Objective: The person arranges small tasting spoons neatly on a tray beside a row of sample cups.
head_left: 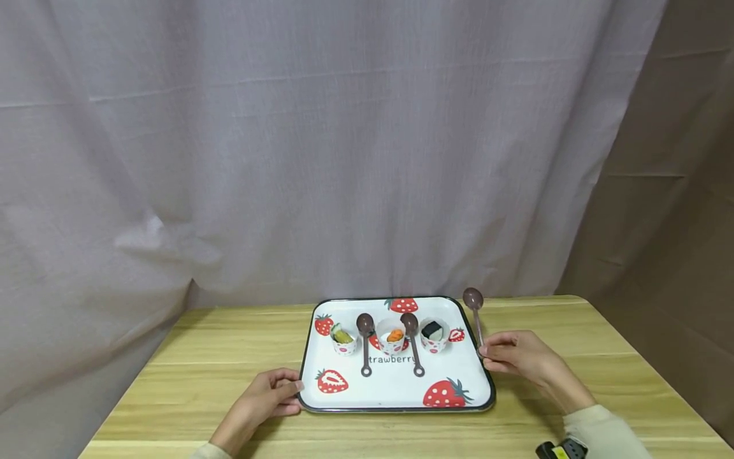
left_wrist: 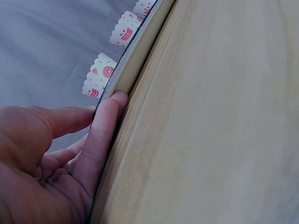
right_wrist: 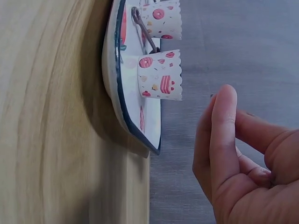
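A white strawberry-print tray (head_left: 378, 395) with a dark rim stands on the table. My left hand (head_left: 269, 396) grips its left edge, thumb at the rim and fingers along the outer wall; the left wrist view shows this hand (left_wrist: 70, 154) close up. My right hand (head_left: 518, 357) pinches a brown spoon (head_left: 473, 299) by its handle end, bowl pointing away, over the tray's right rim. In the right wrist view, thumb and fingers of that hand (right_wrist: 238, 158) meet, and the spoon is hidden behind them.
On the tray sit three patterned paper cups: one with green food (head_left: 343, 341), one with orange food (head_left: 392, 338), one with a black-and-white piece (head_left: 434, 336). Between them lie a brown spoon (head_left: 366, 344) and another brown spoon (head_left: 414, 344). A grey curtain (head_left: 367, 159) hangs behind the table.
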Available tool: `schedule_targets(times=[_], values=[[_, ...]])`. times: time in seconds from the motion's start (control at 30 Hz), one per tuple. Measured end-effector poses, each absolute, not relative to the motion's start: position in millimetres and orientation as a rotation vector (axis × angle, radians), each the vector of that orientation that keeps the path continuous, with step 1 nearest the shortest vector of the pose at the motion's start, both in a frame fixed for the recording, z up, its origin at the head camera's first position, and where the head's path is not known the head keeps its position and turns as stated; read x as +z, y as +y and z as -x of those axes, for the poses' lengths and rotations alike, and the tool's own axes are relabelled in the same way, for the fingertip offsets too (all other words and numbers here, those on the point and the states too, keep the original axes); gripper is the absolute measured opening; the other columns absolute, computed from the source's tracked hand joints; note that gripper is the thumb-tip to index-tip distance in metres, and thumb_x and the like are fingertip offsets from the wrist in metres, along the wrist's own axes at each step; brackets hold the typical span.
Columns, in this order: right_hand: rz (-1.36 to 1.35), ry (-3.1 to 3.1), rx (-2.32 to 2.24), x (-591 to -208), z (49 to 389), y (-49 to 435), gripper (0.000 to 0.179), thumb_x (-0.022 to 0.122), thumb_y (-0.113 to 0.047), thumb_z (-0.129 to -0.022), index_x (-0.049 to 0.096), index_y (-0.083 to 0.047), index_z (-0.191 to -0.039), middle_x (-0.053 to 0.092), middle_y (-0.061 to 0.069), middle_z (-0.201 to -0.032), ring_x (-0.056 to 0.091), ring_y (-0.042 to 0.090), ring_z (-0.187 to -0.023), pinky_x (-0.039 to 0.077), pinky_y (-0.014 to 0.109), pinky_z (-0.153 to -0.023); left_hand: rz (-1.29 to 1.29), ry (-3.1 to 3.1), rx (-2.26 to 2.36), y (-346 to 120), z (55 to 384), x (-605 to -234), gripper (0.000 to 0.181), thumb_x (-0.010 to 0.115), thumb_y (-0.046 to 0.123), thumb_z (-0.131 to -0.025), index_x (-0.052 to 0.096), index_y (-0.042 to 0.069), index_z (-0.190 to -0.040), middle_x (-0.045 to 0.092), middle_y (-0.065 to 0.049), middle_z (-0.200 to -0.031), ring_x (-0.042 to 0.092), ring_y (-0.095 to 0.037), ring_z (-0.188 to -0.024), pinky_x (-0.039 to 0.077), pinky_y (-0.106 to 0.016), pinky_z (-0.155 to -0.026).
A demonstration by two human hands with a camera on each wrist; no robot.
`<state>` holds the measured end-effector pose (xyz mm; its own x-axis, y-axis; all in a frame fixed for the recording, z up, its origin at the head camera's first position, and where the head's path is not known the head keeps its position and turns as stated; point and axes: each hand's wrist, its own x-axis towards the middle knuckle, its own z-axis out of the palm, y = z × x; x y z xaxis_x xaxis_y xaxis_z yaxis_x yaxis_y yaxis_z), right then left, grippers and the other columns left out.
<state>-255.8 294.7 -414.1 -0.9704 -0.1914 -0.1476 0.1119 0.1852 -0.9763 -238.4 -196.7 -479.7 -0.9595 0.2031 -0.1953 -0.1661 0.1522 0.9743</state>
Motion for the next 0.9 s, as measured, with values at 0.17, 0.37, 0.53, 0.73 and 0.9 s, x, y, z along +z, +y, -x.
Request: schedule_targets(times=[0.17,0.37,0.53,0.73,0.9], values=[[0.058,2.257,-1.834,-417,263,287,0.022,0.059,0.012,-0.1,0.058,0.026,-0.118,0.071,0.005,-0.092,0.072,0.009,-0.08,0.066,0.024,-0.077,-0.046,2.143,1.885,-196,239,-478,0.036,0.066,0.007,-0.103,0.056,-0.016,-0.13,0.067,-0.009,-0.097,0.071,-0.013,-0.075,0.067,-0.027,-0.073],[-0.03,2.297,-1.797,-428,264,276,0.025,0.06,0.009,-0.102,0.058,0.025,-0.121,0.072,0.01,-0.096,0.071,0.011,-0.079,0.066,0.025,-0.076,-0.044,2.155,1.873,-197,238,-479,0.033,0.065,0.005,-0.103,0.057,-0.016,-0.127,0.067,-0.008,-0.093,0.07,-0.013,-0.074,0.066,-0.027,-0.071],[-0.077,2.292,-1.824,-438,262,275,0.024,0.062,0.011,-0.1,0.058,0.026,-0.119,0.074,0.008,-0.09,0.071,0.011,-0.074,0.066,0.024,-0.072,-0.071,2.135,1.868,-197,239,-481,0.035,0.065,0.007,-0.104,0.056,-0.016,-0.129,0.068,-0.008,-0.095,0.071,-0.013,-0.076,0.066,-0.027,-0.073],[-0.092,2.303,-1.835,-443,265,273,0.02,0.064,0.012,-0.098,0.061,0.024,-0.114,0.075,0.008,-0.087,0.072,0.011,-0.072,0.066,0.023,-0.07,-0.078,2.127,1.878,-198,239,-482,0.035,0.064,0.007,-0.104,0.056,-0.016,-0.129,0.067,-0.009,-0.096,0.07,-0.013,-0.075,0.066,-0.027,-0.071],[-0.112,2.351,-1.807,-444,266,268,0.017,0.063,0.01,-0.098,0.063,0.022,-0.111,0.075,0.009,-0.087,0.071,0.011,-0.072,0.066,0.024,-0.07,-0.063,2.127,1.878,-200,239,-481,0.034,0.065,0.006,-0.104,0.056,-0.016,-0.128,0.067,-0.008,-0.095,0.07,-0.013,-0.075,0.066,-0.027,-0.071]])
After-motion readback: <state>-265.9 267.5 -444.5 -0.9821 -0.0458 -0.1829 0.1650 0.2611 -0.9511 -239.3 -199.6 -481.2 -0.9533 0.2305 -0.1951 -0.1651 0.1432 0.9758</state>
